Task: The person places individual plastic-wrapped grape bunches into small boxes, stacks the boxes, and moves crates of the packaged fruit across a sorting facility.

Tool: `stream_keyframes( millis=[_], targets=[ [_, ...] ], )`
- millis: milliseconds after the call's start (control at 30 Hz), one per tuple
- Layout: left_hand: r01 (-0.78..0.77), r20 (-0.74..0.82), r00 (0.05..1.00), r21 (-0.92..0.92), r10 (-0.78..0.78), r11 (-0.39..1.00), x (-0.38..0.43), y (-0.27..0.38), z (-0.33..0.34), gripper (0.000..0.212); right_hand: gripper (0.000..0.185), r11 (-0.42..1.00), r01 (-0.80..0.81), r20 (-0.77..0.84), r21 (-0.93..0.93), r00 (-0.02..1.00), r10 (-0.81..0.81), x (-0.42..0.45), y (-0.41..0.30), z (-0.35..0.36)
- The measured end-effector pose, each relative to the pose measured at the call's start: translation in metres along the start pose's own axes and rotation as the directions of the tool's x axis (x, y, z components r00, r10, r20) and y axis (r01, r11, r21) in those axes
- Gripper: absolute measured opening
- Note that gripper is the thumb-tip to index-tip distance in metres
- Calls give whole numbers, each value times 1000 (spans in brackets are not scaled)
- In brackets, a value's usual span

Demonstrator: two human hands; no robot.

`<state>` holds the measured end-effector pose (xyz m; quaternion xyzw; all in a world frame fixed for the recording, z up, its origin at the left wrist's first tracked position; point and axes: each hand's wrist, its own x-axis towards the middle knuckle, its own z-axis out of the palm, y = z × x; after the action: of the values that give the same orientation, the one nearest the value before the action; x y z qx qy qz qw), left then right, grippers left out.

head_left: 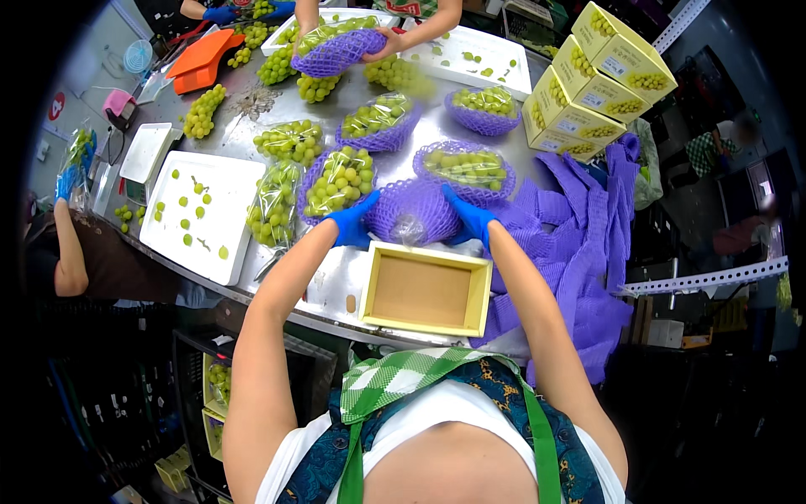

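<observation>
Both my hands wear blue gloves. Between my left hand (352, 222) and my right hand (469, 217) is a bundle in a purple foam net (412, 208), with clear plastic wrap gathered at its near end. Its contents are hidden by the net. Just in front of me, below the bundle, lies an open yellow cardboard box (420, 291) with a bare brown bottom. Wrapped green grapes in a purple net (340, 183) lie beside my left hand. Another netted bunch of grapes (465, 167) sits just beyond my right hand.
Purple foam nets (567, 227) are heaped at right, beneath stacked yellow boxes (582, 94). White trays (201, 220) hold loose grapes. A scale (146, 154) and an orange holder (204, 60) stand left. Across the table, a co-worker's hands (393, 44) hold a netted bunch; another person's gloved hand (66, 181) is left.
</observation>
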<state>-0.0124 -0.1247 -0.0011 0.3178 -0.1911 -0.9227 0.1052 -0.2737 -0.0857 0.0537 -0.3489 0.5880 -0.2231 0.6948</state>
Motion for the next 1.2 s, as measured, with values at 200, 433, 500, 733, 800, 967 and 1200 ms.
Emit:
stream_keyframes(
  millis=[200,433,500,733,800,967,1200],
  targets=[
    [-68,-115,988,250,99,966,40,-1,-16,58,74,997,71,148,39,986,-76,27,26,-18],
    [-80,-168,985,-192,48,978,15,-6,26,45,48,832,9,-10,554,1000,-4,-20,7,20],
    [-100,-164,984,-197,67,975,11,-7,28,45,48,833,53,-23,551,999,-48,-8,21,18],
    [-619,-136,782,-49,609,784,-24,-4,59,51,70,628,729,-292,-272,560,-776,-46,-12,30],
    [-723,-77,691,-37,719,690,-46,-4,91,55,84,483,864,-116,-145,469,-875,-83,-35,19],
    [-908,-58,340,239,939,343,-109,-19,193,90,103,171,967,154,-190,202,-967,-162,-67,30],
    [-934,322,132,358,938,9,-135,-73,181,104,99,596,784,44,174,598,-800,-200,-17,61]
  ],
)
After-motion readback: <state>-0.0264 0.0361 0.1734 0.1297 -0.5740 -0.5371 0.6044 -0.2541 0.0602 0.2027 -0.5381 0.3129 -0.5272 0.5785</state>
